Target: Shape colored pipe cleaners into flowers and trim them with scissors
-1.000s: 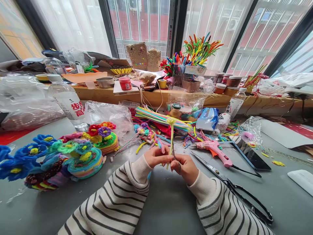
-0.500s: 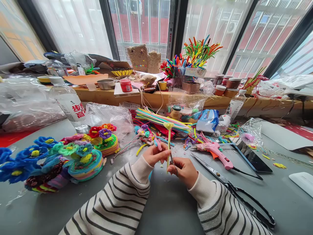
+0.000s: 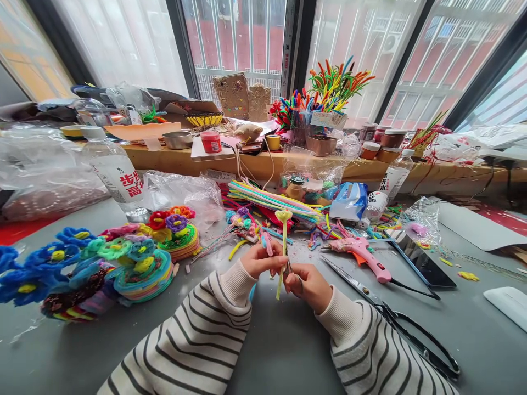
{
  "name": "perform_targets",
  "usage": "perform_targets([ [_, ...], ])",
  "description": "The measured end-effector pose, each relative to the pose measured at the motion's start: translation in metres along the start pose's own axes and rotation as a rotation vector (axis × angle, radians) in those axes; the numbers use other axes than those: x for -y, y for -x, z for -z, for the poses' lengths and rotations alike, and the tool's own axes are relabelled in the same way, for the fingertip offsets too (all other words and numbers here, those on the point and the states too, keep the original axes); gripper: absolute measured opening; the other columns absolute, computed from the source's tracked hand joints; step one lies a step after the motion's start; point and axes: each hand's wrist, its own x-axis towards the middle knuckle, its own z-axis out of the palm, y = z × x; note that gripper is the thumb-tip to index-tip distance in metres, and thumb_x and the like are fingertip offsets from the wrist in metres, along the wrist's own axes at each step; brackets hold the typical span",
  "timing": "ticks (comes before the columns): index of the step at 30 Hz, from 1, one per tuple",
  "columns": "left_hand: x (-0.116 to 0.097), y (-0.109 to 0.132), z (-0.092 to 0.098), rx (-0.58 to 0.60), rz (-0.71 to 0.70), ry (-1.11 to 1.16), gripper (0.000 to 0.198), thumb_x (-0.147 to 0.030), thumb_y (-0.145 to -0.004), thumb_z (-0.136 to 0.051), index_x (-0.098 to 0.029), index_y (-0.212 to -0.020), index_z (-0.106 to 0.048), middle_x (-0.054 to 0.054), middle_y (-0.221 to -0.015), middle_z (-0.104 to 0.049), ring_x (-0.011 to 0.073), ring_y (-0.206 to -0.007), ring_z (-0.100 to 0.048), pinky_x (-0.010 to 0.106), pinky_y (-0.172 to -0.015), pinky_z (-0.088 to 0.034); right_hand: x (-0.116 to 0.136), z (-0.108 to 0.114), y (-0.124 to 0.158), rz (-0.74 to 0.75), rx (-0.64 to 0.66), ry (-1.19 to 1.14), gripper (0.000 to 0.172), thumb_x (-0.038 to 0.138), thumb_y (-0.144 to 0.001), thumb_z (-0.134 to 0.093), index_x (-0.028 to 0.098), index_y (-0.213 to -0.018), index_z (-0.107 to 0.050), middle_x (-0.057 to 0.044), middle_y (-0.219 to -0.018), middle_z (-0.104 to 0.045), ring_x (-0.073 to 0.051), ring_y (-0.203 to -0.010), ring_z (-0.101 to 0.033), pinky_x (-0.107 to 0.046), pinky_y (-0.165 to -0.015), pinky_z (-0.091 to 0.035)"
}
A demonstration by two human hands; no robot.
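Observation:
A pale yellow pipe-cleaner flower [image 3: 284,216] stands upright in front of me, its stem pinched between the thumb and fingers of my left hand [image 3: 263,260]. The lower end of the stem hangs below my fingertips. Small metal scissors [image 3: 289,267] are in my right hand [image 3: 308,285], their blades close against the stem and their handles mostly hidden by the curled fingers. Just beyond the hands lies a bundle of pastel pipe cleaners [image 3: 274,200]. Blue pipe-cleaner flowers [image 3: 55,255] and a coiled, multicoloured base [image 3: 144,277] stand to the left.
On the right lie a pink glue gun [image 3: 362,255], large black-handled scissors [image 3: 395,318] and a dark phone [image 3: 420,258]. A water bottle [image 3: 113,170] stands at the left. The wooden ledge [image 3: 247,164] behind holds jars and a bunch of colourful pipe cleaners [image 3: 329,101].
The stem's lower end has swung slightly left and shows a little lower. My right hand has turned slightly around the scissors. The left grip stays about the same.

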Motion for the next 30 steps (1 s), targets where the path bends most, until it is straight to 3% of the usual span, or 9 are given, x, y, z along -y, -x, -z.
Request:
perform_targets([
  [8,-0.0020,0.0004,0.0030,-0.014,-0.034,0.048,0.024,-0.031,-0.060,-0.059,-0.014,-0.054,-0.043,-0.005,-0.041,-0.046,0.0052,-0.037,-0.041,0.020,-0.038,-0.028,0.0044,-0.0023,0.0000,-0.035,-0.121,0.067,0.052,0.064,-0.055,-0.049,0.016,-0.040,-0.036,0.004,-0.038,-0.037,-0.005,-0.038,-0.028,-0.021,-0.039,-0.021],
  [15,-0.0026,0.0006,0.0029,-0.032,-0.042,0.054,0.023,-0.029,-0.059,-0.060,-0.013,-0.053,-0.044,-0.005,-0.040,-0.045,0.0052,-0.037,-0.041,0.020,-0.039,-0.028,0.0018,-0.0035,-0.0006,0.017,0.040,-0.067,0.062,0.072,-0.060,-0.027,0.014,-0.056,-0.048,0.006,-0.037,-0.032,-0.004,-0.031,-0.025,-0.019,-0.033,-0.019],
  [20,-0.0008,0.0015,0.0007,0.090,0.022,0.049,0.023,-0.029,-0.058,-0.060,-0.013,-0.053,-0.044,-0.004,-0.038,-0.047,0.0058,-0.035,-0.041,0.021,-0.039,-0.029,0.0013,-0.0040,0.0002,0.063,0.090,-0.086,0.063,0.071,-0.061,-0.029,0.012,-0.066,-0.051,0.006,-0.040,-0.033,-0.004,-0.031,-0.025,-0.019,-0.033,-0.020],
  [25,-0.0036,0.0002,-0.0004,0.075,0.039,0.028,0.024,-0.030,-0.055,-0.061,-0.013,-0.052,-0.044,-0.004,-0.037,-0.047,0.0054,-0.034,-0.040,0.020,-0.039,-0.028,-0.0007,-0.0033,-0.0009,0.043,0.023,-0.146,0.052,0.065,-0.060,-0.043,0.013,-0.058,-0.049,0.007,-0.041,-0.032,-0.003,-0.034,-0.024,-0.018,-0.034,-0.018],
  [30,-0.0032,-0.0005,0.0004,0.022,-0.005,0.033,0.023,-0.029,-0.058,-0.060,-0.013,-0.052,-0.044,-0.005,-0.038,-0.045,0.0055,-0.035,-0.040,0.020,-0.039,-0.029,0.0006,-0.0016,-0.0009,-0.021,-0.116,-0.033,0.050,0.063,-0.055,-0.050,0.015,-0.043,-0.041,0.006,-0.037,-0.033,-0.004,-0.035,-0.026,-0.020,-0.036,-0.018],
])
